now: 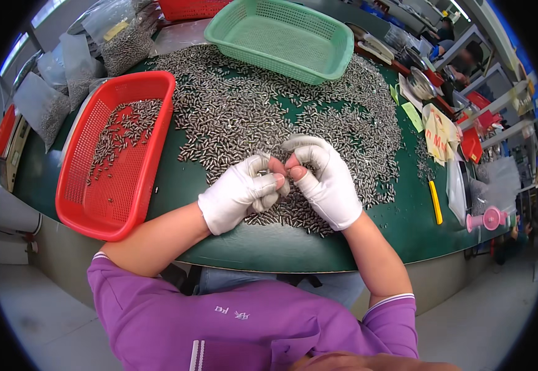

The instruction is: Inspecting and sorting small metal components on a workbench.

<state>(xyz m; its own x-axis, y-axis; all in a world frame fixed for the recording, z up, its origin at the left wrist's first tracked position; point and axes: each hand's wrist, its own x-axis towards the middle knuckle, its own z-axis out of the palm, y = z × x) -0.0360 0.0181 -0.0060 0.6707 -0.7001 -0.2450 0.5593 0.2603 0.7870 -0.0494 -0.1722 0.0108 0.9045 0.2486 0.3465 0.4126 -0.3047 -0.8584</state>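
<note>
My left hand (pixel 248 187) and my right hand (pixel 322 177) meet at the fingertips above a wide spread of small metal pins (pixel 232 117). Both wear white gloves that leave the thumb tips and some fingertips bare. On each hand, thumb and forefinger are pinched together; whatever lies between them is too small and hidden to make out. Left of my left forearm, a red plastic basket (pixel 123 191) holds a loose heap of the same small metal pieces (pixel 127 127). Its near end touches or nearly touches that forearm.
A green basket (pixel 275 38) stands on the pile at the back. Clear bags of metal parts (pixel 123 52) crowd the far left. On the right lie a yellow-handled cutter (pixel 435 203), a pink hand-held fan (pixel 490 219), paper notes (pixel 412 115) and metal bowls (pixel 421 83). The green table's edge (pixel 269 263) curves before me.
</note>
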